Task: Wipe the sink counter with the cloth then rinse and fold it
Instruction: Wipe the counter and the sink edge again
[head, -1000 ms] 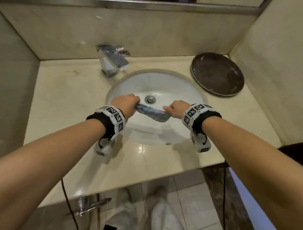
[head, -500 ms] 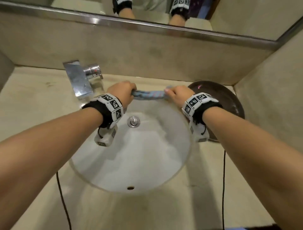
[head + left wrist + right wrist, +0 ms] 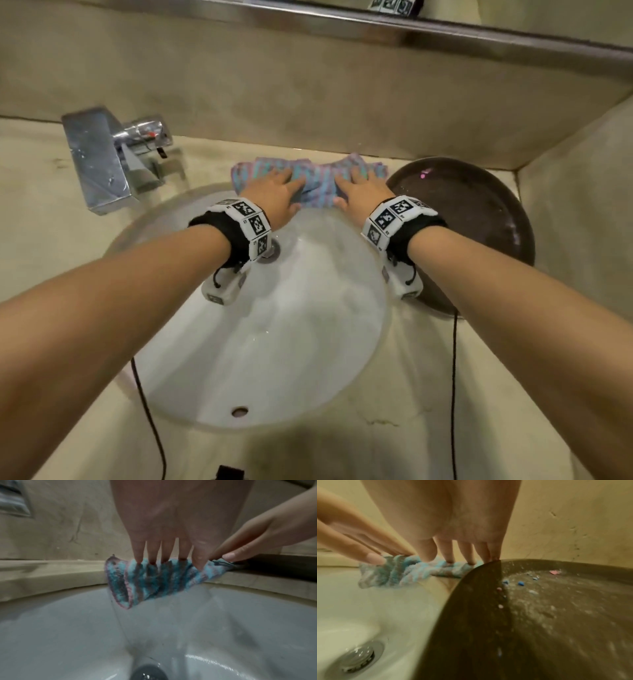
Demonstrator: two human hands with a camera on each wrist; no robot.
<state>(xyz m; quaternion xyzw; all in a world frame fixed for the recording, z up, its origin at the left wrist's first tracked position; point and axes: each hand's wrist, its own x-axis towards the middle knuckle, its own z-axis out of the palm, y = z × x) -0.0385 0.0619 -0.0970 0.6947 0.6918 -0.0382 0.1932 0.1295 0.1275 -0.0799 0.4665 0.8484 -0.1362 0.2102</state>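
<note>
You are pressing the cloth (image 3: pixel 310 181) flat onto the desk (image 3: pixel 61 219) with both grips spread open: your left hand (image 3: pixel 274 197) and your right hand (image 3: pixel 361 195) are lying side by side on it, fingers straight, nothing pinched. The cloth is sitting under your fingertips on the narrow strip of desk behind the sink (image 3: pixel 274 342), and its near edge is hanging over the basin rim below your left palm.

That overhang is the main risk. If you are easing your pressure while sliding, the draped part is likely pulling the rest down into the basin.

Just to the outside of your right grip, the dark round tray (image 3: pixel 479 219) is touching or nearly touching your little finger. It is carrying small pink and blue crumbs, so a sideways push here could be nudging it or dragging the cloth across that debris.

Beyond your left grip the faucet (image 3: pixel 102 161) is standing well apart.
</note>
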